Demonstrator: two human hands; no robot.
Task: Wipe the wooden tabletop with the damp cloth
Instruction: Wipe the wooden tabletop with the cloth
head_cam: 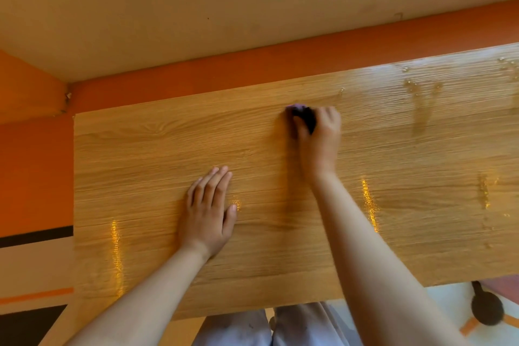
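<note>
The wooden tabletop (146, 166) fills the middle of the head view, its grain running left to right. My right hand (318, 140) reaches far across it near the back edge and grips a small dark purple cloth (302, 115), pressed onto the wood and mostly hidden under my fingers. My left hand (209, 211) lies flat on the tabletop nearer to me, fingers straight and together, holding nothing. Wet streaks and droplets (420, 95) shine on the right part of the surface.
An orange and beige wall (196, 8) runs right behind the table's far edge, with a corner at the left. A dark round chair-base foot (487, 307) sits on the floor under the table's front right. My legs show below the front edge.
</note>
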